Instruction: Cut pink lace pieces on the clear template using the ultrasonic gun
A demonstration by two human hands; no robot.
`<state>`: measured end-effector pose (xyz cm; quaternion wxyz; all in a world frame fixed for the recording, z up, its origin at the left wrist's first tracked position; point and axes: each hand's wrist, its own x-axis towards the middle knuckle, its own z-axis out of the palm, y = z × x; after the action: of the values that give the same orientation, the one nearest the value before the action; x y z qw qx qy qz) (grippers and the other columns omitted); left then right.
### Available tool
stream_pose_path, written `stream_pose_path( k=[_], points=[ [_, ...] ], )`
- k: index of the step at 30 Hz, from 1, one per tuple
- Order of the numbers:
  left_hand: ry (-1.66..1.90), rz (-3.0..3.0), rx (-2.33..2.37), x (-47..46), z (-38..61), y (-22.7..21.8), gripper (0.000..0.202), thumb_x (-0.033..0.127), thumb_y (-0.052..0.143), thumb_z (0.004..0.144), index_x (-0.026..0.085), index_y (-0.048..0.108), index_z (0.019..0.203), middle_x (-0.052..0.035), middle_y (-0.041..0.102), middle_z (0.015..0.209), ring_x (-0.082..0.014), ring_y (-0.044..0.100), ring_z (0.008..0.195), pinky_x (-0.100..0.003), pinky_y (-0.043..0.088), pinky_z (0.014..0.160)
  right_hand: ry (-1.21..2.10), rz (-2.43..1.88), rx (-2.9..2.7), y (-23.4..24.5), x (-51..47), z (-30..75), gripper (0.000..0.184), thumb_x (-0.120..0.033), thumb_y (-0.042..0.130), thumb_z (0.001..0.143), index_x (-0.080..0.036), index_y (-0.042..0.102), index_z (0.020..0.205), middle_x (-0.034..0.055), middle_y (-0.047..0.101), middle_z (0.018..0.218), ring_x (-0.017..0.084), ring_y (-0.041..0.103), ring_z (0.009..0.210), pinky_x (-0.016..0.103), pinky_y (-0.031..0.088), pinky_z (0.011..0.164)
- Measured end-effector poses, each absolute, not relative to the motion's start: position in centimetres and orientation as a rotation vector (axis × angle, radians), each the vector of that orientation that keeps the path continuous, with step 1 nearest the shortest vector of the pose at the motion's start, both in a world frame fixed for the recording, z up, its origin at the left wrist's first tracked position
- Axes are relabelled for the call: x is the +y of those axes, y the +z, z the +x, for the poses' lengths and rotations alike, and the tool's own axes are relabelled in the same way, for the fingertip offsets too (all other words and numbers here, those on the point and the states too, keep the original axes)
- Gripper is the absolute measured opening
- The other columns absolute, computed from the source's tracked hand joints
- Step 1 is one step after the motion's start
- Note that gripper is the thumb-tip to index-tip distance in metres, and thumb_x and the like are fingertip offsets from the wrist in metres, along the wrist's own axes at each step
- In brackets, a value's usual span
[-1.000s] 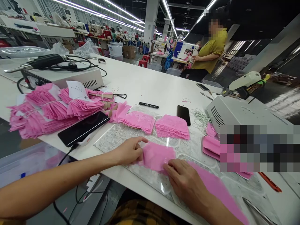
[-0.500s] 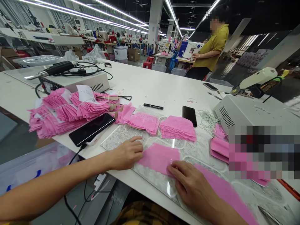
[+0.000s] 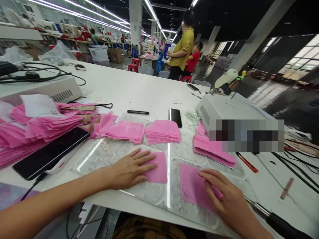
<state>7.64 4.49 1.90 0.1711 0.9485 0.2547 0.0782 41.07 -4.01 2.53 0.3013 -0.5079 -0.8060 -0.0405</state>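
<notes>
My left hand (image 3: 129,169) lies flat, fingers spread, on a pink fabric piece (image 3: 158,171) set in a clear plastic template (image 3: 119,149) on the white table. My right hand (image 3: 224,199) rests with fingers stretched out on a second pink fabric piece (image 3: 191,186) in the template's adjoining section. Neither hand grips anything. Just beyond, two small stacks of pink pieces (image 3: 163,131) lie side by side on the template.
Bundles of pink fabric (image 3: 37,126) and a black phone (image 3: 50,152) lie at left. A black marker (image 3: 138,112), another phone (image 3: 175,117), a white machine box (image 3: 224,113) and a dark-handled tool (image 3: 279,222) are around. People stand beyond the table's far edge.
My left hand has moved onto the left pink piece and flattened. My right hand has shifted right onto a separate piece. The view has swung to the right.
</notes>
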Motion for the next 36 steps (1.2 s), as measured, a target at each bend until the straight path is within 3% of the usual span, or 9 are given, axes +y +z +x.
stream_pose_path(
  k=[4, 10, 17, 25, 36],
  points=[
    [0.300, 2.892, 0.782, 4.7, 6.6, 0.6, 0.053, 0.037, 0.046, 0.098, 0.032, 0.029, 0.148, -0.0030, 0.029, 0.154, -0.0233, 0.024, 0.144, -0.041, 0.008, 0.119, -0.215, -1.465, -2.039, 1.2, -7.4, 43.6, 0.024, -0.020, 0.048, 0.090, -0.025, 0.064, 0.107, 0.0054, 0.068, 0.101, 0.017, 0.069, 0.091, 0.026, 0.059, 0.075],
    [0.348, 3.028, 0.620, 4.4, 9.0, 2.2, 0.056, 0.033, 0.044, 0.098, 0.029, 0.024, 0.150, -0.0016, 0.036, 0.151, -0.0206, 0.025, 0.143, -0.038, 0.000, 0.119, -0.229, -1.555, -1.885, 0.0, -10.2, 44.4, 0.026, -0.015, 0.050, 0.090, -0.023, 0.064, 0.109, 0.0053, 0.067, 0.101, 0.017, 0.067, 0.094, 0.025, 0.056, 0.080],
    [0.062, 2.858, 0.219, 4.7, 17.1, 4.0, 0.047, 0.032, 0.049, 0.098, 0.027, 0.041, 0.144, -0.0037, 0.035, 0.151, -0.0248, 0.024, 0.143, -0.044, 0.003, 0.120, -0.250, -1.581, -1.734, -0.7, -12.3, 44.5, 0.031, -0.009, 0.052, 0.088, -0.023, 0.065, 0.111, 0.0054, 0.068, 0.105, 0.018, 0.067, 0.097, 0.025, 0.055, 0.082],
    [-0.095, 2.892, 0.062, 5.7, 20.1, 4.5, 0.043, 0.035, 0.041, 0.101, 0.024, 0.041, 0.143, -0.0016, 0.033, 0.152, -0.0245, 0.023, 0.144, -0.045, 0.002, 0.120, -0.303, -1.524, -1.775, -1.0, -12.6, 44.7, 0.029, -0.008, 0.053, 0.089, -0.017, 0.066, 0.114, 0.0078, 0.067, 0.111, 0.018, 0.065, 0.103, 0.026, 0.053, 0.089],
    [0.079, 2.946, 0.043, 5.3, 19.7, 4.3, 0.036, 0.035, 0.038, 0.102, 0.017, 0.058, 0.126, -0.0047, 0.054, 0.138, -0.0262, 0.036, 0.138, -0.048, -0.003, 0.120, -0.333, -1.453, -1.775, -1.5, -13.0, 44.7, 0.032, -0.003, 0.055, 0.087, -0.015, 0.065, 0.115, 0.0084, 0.066, 0.111, 0.018, 0.063, 0.103, 0.028, 0.048, 0.094]
  ],
)
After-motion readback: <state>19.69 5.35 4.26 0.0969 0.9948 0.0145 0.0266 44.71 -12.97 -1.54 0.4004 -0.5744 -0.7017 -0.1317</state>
